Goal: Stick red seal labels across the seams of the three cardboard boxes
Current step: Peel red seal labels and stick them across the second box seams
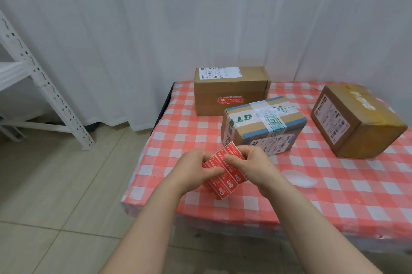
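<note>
Three cardboard boxes stand on the checked table. The far box [229, 91] carries a red seal label [230, 99] on its front face. The middle box [263, 124] is wrapped in white and green tape. A third box [356, 120] sits tilted at the right. Above the table's front left part, my left hand [196, 171] and my right hand [252, 164] both grip a sheet of red seal labels [225, 175]. My thumbs press on the sheet's top side, and my fingers hide its left and right edges.
The table [323, 184] has a red and white checked cloth; a scrap of clear backing [298, 178] lies on it right of my hands. White curtains hang behind. A white metal rack [44, 86] stands on the tiled floor at the left.
</note>
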